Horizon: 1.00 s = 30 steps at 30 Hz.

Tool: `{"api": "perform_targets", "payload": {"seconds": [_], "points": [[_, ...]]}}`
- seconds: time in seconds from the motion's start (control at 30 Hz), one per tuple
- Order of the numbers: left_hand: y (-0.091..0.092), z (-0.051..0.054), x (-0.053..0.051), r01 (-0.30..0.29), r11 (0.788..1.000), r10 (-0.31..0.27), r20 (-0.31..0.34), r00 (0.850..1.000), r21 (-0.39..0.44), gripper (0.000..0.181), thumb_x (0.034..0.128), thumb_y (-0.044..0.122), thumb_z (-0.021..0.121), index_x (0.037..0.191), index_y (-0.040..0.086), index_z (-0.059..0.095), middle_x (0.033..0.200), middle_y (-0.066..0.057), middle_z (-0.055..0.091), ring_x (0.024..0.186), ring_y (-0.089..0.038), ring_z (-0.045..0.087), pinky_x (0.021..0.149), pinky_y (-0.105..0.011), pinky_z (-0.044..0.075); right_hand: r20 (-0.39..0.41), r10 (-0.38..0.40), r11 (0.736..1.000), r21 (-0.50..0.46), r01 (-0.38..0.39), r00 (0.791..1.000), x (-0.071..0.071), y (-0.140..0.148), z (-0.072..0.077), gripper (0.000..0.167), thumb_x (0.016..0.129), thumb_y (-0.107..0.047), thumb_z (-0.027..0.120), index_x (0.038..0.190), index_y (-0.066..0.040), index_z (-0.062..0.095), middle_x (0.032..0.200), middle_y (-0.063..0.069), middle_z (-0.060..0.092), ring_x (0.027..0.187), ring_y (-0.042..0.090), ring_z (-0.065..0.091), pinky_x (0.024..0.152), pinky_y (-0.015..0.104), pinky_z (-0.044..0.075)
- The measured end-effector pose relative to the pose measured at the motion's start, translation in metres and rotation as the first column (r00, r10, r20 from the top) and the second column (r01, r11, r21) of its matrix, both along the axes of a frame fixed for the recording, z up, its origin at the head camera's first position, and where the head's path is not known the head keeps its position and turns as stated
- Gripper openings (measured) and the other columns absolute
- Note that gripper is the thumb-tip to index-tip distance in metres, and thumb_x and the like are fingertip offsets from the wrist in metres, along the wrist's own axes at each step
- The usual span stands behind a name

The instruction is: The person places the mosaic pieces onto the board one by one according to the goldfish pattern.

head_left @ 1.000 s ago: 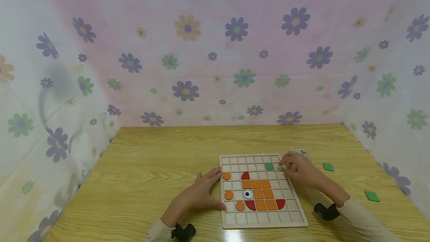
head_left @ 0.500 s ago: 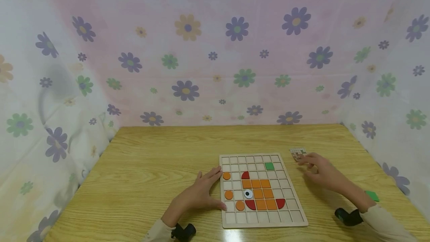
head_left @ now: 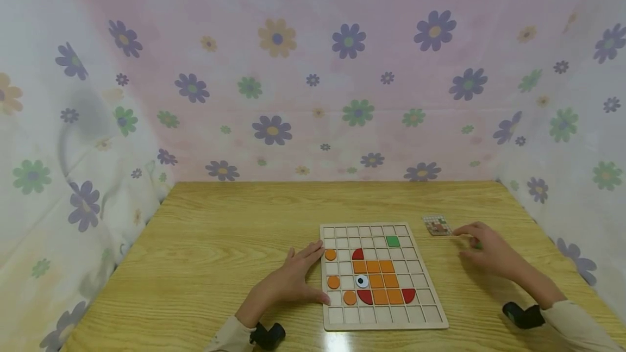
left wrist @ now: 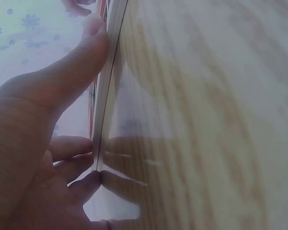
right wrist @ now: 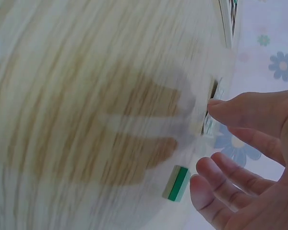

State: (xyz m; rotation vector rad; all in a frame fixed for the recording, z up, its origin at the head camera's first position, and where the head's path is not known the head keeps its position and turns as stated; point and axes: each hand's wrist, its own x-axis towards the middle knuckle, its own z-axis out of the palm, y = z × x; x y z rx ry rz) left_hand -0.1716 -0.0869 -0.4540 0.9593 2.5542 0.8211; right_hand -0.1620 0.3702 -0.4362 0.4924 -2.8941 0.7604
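My left hand [head_left: 289, 281] rests against the left edge of a wooden grid board [head_left: 425, 316], fingers and thumb spread and touching its rim. Orange squares [head_left: 375, 281], orange discs [head_left: 333, 282], red quarter-rounds [head_left: 364, 297], a round eye piece [head_left: 361, 281] and one green square tile [head_left: 393, 241] lie in its cells. To the right of the board, my right hand [head_left: 494, 251] hovers low over the table, fingers apart. Close to its fingertips a loose green tile [right wrist: 177, 183] lies on the table, mostly hidden by the hand in the head view.
A small patterned card [head_left: 437, 225] lies behind the board's right corner, just left of my right fingertips. The wooden table [head_left: 235, 232] meets flowered cloth [head_left: 318, 140] at the back and sides. Black wrist cameras [head_left: 523, 315] sit below both wrists.
My right hand has left the board's right edge and moved right, past the card, to the loose green tile. The right arm now hides the other loose green tile. My left hand stays put.
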Motion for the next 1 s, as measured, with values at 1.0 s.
{"api": "perform_targets", "payload": {"seconds": [1.0], "points": [[-0.001, -0.001, -0.001, 0.01, 1.0, -0.01, -0.003, 1.0, 0.011, 0.106, 0.0719, 0.058, 0.073, 0.151, 0.007, 0.024, 0.158, -0.005, 0.014, 0.143, -0.024, 0.014, 0.111, -0.06, 0.003, 0.059, -0.101, 0.989, 0.115, 0.094, 0.993, -0.007, 0.025, -0.002, 0.018, 0.079, 0.003, 0.069, 0.096, 0.008, 0.065, 0.086, 0.017, 0.056, 0.068, 0.022, 0.053, 0.055, 0.035, 0.045]]}}
